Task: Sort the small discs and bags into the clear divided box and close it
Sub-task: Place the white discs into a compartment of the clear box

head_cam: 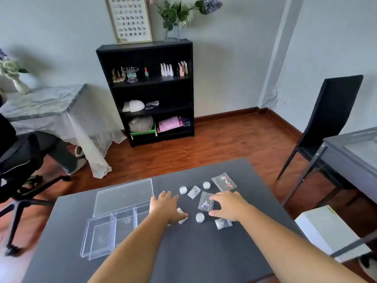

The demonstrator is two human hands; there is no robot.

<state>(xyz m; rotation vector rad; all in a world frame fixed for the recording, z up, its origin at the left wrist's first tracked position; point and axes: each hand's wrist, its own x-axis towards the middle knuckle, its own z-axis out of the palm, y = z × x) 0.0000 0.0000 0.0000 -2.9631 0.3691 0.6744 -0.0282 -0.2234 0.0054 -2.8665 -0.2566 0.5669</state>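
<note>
A clear divided box (102, 235) lies open on the dark grey table, its lid (124, 196) folded back. Right of it lie three white discs: one at the far left (183, 190), one farther back (206, 185) and a near one (200, 217). Several small clear bags lie among them: one (194, 192) between the far discs, a larger one (224, 181) with pink bits, one (223, 223) by my right wrist. My left hand (166, 208) rests flat, covering part of a bag (182, 215). My right hand (228, 205) touches the edge of a bag (205, 203) with its fingertips.
The grey table (193, 252) ends just beyond the bags. A white box (326, 229) and a glass-topped table (355, 152) stand to the right, with a black chair (330, 111) behind. A black office chair (18, 160) is at the left, a black shelf (151, 92) by the wall.
</note>
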